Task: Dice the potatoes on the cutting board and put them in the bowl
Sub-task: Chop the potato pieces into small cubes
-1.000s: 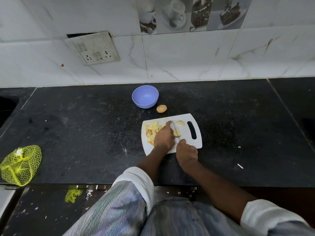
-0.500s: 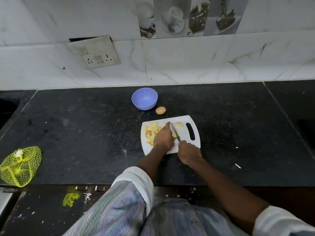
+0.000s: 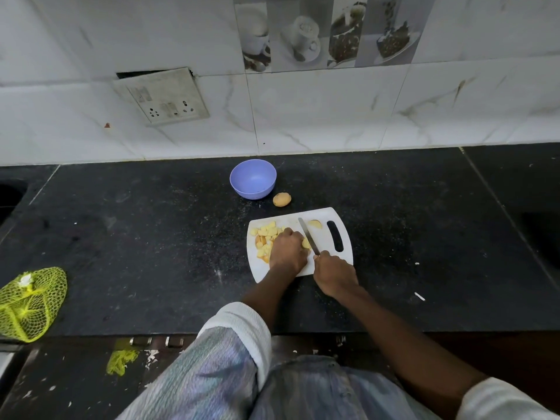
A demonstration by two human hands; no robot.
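Observation:
A white cutting board point(image 3: 345, 259) lies on the black counter. Several yellow diced potato pieces point(image 3: 266, 237) are piled on its left part. My left hand point(image 3: 288, 253) presses down on a potato piece point(image 3: 306, 244) at the board's middle. My right hand point(image 3: 335, 275) grips a knife point(image 3: 308, 234) whose blade lies just right of that piece, tip pointing away from me. A loose potato wedge point(image 3: 315, 223) rests near the board's far edge. The empty purple bowl point(image 3: 253, 178) stands behind the board, and a whole unpeeled potato point(image 3: 281, 199) sits beside it.
A yellow net bag point(image 3: 28, 303) lies at the counter's front left edge. A tiled wall with a socket plate point(image 3: 162, 97) rises behind the counter. A sink edge point(image 3: 9, 192) shows at far left. Small white scraps point(image 3: 419, 296) lie on the counter to the right.
The knife blade has come up from behind my left hand and now lies in plain view beside the held piece. My right hand has shifted slightly right. The camera tilted down.

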